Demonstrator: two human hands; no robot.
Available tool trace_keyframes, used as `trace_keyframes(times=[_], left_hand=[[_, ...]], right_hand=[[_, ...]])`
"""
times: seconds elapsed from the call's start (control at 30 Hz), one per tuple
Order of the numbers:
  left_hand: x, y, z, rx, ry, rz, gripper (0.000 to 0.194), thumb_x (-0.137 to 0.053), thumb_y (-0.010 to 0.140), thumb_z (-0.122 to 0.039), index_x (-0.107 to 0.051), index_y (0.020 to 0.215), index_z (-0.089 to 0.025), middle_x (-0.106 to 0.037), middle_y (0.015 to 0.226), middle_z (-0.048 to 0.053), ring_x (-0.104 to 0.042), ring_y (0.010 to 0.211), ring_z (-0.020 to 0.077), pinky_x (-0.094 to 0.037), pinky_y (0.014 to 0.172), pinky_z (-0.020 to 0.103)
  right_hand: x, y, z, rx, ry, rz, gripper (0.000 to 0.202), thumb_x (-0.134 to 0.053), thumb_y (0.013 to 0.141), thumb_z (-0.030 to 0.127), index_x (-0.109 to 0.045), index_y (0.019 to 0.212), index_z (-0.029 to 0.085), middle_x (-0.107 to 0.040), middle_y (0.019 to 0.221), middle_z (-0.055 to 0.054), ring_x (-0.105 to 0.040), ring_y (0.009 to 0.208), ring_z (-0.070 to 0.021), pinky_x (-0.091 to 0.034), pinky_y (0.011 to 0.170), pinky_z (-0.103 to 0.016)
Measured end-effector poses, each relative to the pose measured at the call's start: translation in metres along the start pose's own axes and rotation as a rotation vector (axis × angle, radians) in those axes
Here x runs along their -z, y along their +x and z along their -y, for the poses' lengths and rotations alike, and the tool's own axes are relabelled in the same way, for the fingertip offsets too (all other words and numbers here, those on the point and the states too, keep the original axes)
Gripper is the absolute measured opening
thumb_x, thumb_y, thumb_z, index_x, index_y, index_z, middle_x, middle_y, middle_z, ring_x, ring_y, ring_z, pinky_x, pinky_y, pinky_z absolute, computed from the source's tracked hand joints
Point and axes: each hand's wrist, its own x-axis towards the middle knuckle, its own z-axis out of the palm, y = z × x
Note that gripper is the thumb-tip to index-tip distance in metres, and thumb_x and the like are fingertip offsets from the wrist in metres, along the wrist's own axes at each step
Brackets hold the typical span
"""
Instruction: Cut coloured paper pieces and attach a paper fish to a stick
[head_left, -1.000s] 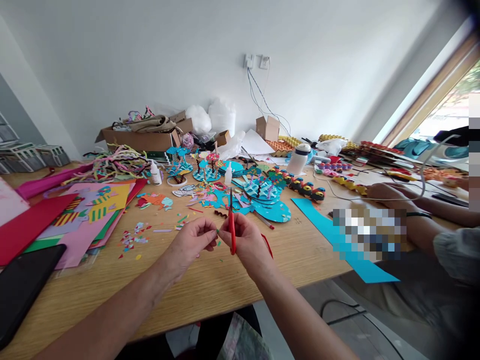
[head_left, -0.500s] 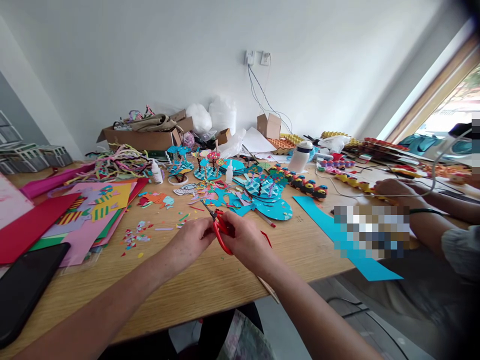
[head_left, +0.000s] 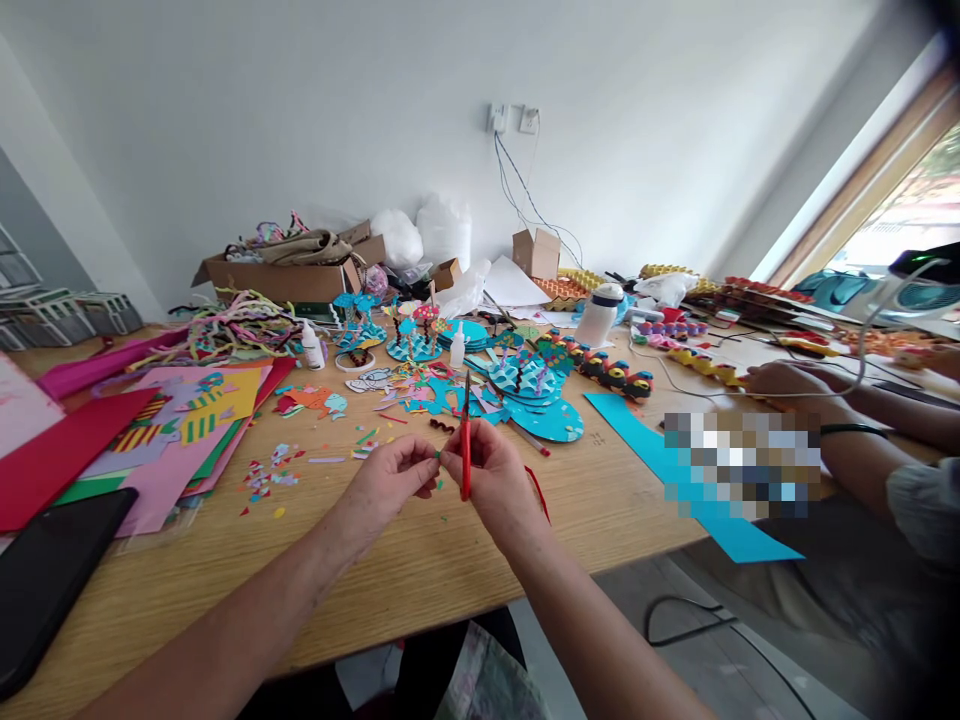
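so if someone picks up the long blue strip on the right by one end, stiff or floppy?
The long blue strip is probably light, as it looks like thin paper or card. Being long and narrow, it would likely bow if lifted by one end. Some stiffness seems likely too: its near end juts past the table edge with no obvious droop.

You've got red-handled scissors (head_left: 466, 462) in your right hand (head_left: 493, 478), held above the tabletop, seen nearly edge-on, dark blades pointing away from you; whether they're parted isn't clear. Tiny green scrap (head_left: 438, 455) sits pinched at your left hand's (head_left: 391, 474) fingertips, right fingertips meeting it, just left of the scissors. Scrap mostly hidden, exact shape unclear.
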Motion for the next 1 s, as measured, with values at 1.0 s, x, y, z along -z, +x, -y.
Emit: trace_keyframes(times=[1.0], left_hand=[[0.012, -0.007, -0.003, -0.052, -0.301, 0.059, 0.007, -0.055, 0.077, -0.026, -0.054, 0.075, -0.019, -0.062, 0.076, -0.003, -0.059, 0.069, 0.0092, -0.043, 0.069, 0.022]], right_hand=[[0.006, -0.036, 0.003, 0.174, -0.775, 0.105, 0.015, -0.042, 0.081, 0.027, -0.045, 0.069, 0.019, -0.047, 0.057, 0.002, -0.042, 0.055, -0.0118, -0.026, 0.049, -0.021]])
